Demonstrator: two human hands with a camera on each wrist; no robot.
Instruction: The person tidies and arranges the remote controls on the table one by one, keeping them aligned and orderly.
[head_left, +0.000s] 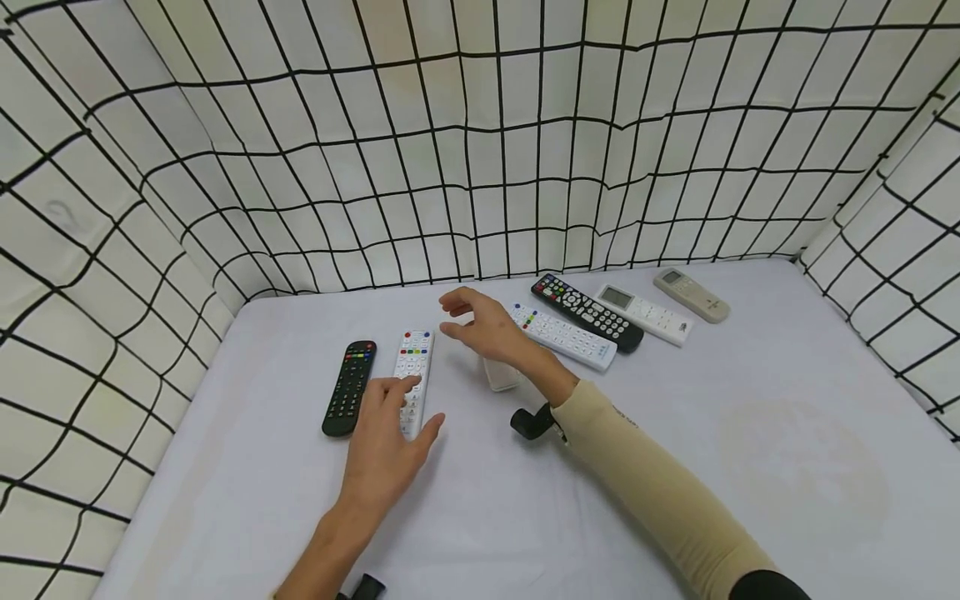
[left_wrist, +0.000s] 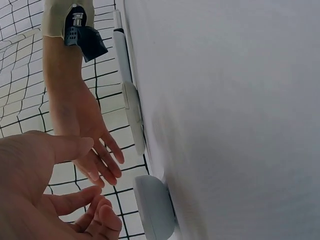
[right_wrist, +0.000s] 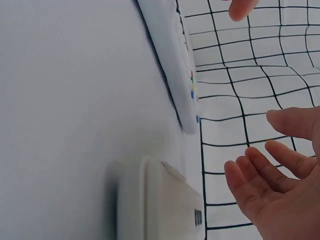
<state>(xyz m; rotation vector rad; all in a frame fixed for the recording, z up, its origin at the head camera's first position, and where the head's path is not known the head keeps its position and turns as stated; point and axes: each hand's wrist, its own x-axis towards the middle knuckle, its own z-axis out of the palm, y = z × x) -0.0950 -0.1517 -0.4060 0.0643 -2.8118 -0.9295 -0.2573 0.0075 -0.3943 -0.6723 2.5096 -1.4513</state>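
Note:
My left hand hovers over the lower part of a white remote control with coloured buttons. Its thumb and fingers are apart and hold nothing. Left of that hand lies a black remote control. My right hand hangs above the cloth with loosely bent fingers and nothing in them. Partly hidden beneath it is an off-white remote control, seen close up in the right wrist view. In the left wrist view, a gap shows between my left fingers and the white remote.
Right of my right hand, a white remote, a black remote, a white remote with a screen and a beige remote lie slanted in a row. Black netting over white walls encloses the white-covered table.

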